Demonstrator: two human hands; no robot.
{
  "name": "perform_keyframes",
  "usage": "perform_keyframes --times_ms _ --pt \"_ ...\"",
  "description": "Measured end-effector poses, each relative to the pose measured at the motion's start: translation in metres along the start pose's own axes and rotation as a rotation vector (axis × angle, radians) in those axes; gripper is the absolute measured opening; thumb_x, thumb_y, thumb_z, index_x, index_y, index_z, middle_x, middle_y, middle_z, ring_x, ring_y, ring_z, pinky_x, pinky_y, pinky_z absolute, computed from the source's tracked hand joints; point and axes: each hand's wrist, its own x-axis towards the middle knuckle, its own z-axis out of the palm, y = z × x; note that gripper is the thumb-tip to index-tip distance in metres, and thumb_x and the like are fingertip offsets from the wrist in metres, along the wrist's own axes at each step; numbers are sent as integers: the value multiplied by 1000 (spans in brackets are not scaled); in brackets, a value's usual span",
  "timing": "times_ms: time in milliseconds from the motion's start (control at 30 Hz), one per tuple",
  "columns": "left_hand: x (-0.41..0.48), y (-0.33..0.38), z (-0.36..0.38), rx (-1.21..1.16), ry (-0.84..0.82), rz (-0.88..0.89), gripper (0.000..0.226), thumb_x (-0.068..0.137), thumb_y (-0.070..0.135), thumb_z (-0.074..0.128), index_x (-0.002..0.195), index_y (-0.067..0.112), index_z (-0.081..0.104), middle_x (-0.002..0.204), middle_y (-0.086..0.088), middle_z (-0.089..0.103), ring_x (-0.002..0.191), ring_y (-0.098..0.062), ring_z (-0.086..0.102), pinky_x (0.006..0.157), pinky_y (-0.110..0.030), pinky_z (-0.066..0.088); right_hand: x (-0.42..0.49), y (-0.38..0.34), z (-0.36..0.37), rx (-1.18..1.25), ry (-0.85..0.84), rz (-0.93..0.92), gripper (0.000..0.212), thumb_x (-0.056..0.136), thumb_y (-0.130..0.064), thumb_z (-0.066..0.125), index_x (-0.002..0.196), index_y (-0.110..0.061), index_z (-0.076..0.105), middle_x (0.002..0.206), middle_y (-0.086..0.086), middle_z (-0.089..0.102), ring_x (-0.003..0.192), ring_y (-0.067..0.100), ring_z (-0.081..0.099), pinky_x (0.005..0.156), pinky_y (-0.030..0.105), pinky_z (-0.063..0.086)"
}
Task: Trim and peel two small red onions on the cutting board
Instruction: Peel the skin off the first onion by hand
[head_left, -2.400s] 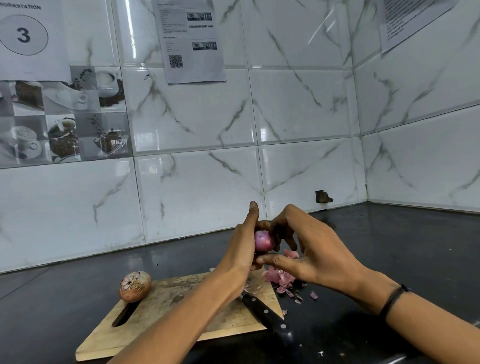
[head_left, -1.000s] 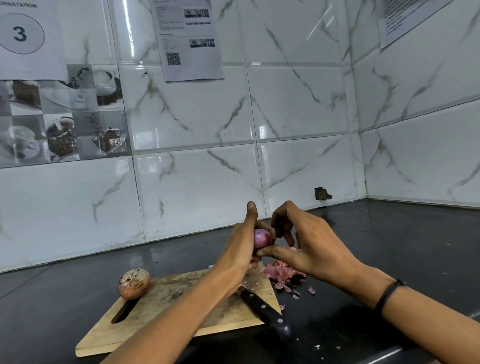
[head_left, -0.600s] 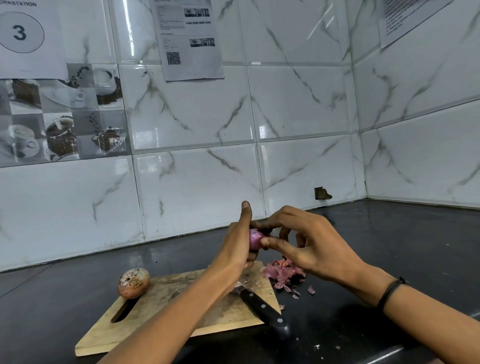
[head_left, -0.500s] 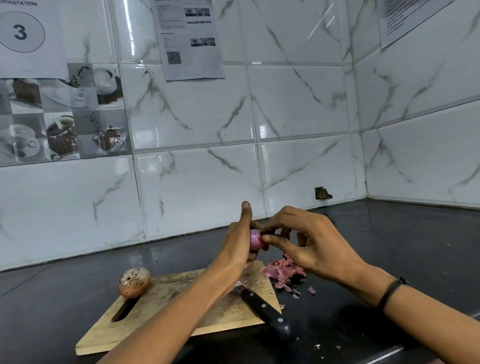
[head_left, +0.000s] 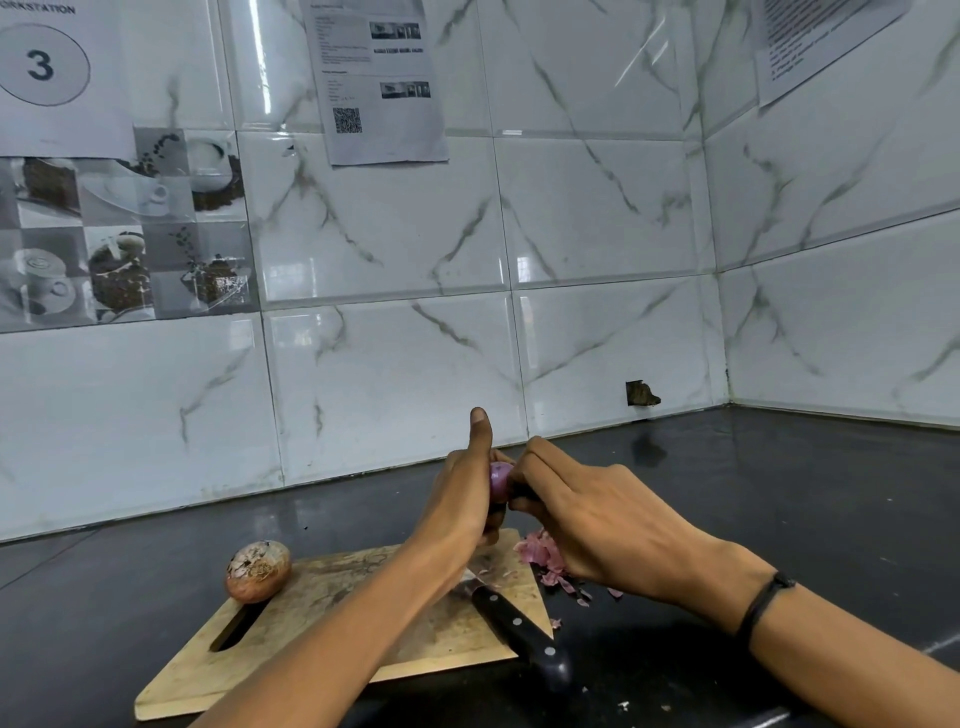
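Left hand grips the onion, right hand pinches its skin; I fear the slick bulb slipping free.

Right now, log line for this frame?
left hand: holds red onion | right hand: picks at its skin | unpeeled onion: on cutting board | knife: on board | peel scraps: beside board

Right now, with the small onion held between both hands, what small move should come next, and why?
Probably the right hand should pull off the skin it pinches on the small purple onion, which the left hand holds above the wooden cutting board. It looks nearly bare, while the brown-skinned onion lies unpeeled.
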Motion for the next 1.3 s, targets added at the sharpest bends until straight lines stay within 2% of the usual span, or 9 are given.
perform_keyframes --times_ms 67,200,367,467,633,867,1100,1233,1300 --pt "0 -1 -1 -4 -13 -8 70 98 70 19 55 20 40 50 3 27 42 -12 20 41 -20 21 -1 0 -2 63 33 18 19 100 -32 54 113 -20 46 102 -8 44 58 15 41 44 33 38" --pt "0 -3 -1 -28 -35 -31 70 98 71 21 78 12 52 50 2 30 39 -9 24 40 -20 22 -3 1 -4 134 52 51 20 106 -41 37 108 -23 45 97 -11 42 63 16 48 55 38 46" --pt "1 -2 -1 -8 -39 -30 74 98 72 20 80 11 58 65 -10 41 43 -11 31 41 -19 27 -2 -1 -5 122 80 52 15 103 -42 41 97 -28 42 87 -16 38 61 14 43 51 36 44" --pt "-1 0 -1 -26 -28 -35 74 99 71 21 81 11 61 53 1 36 42 -10 29 42 -19 25 -3 0 -7 144 122 71 14 101 -40 45 97 -27 45 89 -14 43 59 15 47 49 39 44" --pt "-3 2 0 -50 -50 -13 72 99 70 22 72 15 59 49 3 35 40 -10 27 39 -19 25 -3 0 -13 209 222 93 23 96 -43 52 111 -26 51 107 -18 48 62 14 56 50 35 47" --pt "-4 2 2 -65 -108 -19 74 98 69 24 100 8 64 62 -1 63 37 -6 41 38 -15 28 -3 7 -6 293 240 95 45 89 -61 66 116 -26 56 109 -20 49 74 9 57 58 37 53" --pt "-16 8 12 -37 -144 13 65 103 61 19 80 13 58 38 11 47 29 1 41 34 -10 31 -3 11 -3 399 245 85 32 88 -60 66 101 -38 48 96 -17 49 72 14 54 62 40 51" --pt "-18 7 12 -2 -119 -19 66 100 66 18 78 17 56 38 11 41 30 -2 36 36 -12 27 -3 10 -3 424 210 74 30 89 -54 66 102 -31 51 96 -17 48 69 15 52 61 38 49" --pt "-17 5 12 -31 -124 -40 67 99 69 20 69 17 52 44 7 35 35 -6 29 38 -16 23 -4 10 0 399 182 54 21 91 -38 66 99 -28 50 94 -19 44 68 13 50 60 39 48"
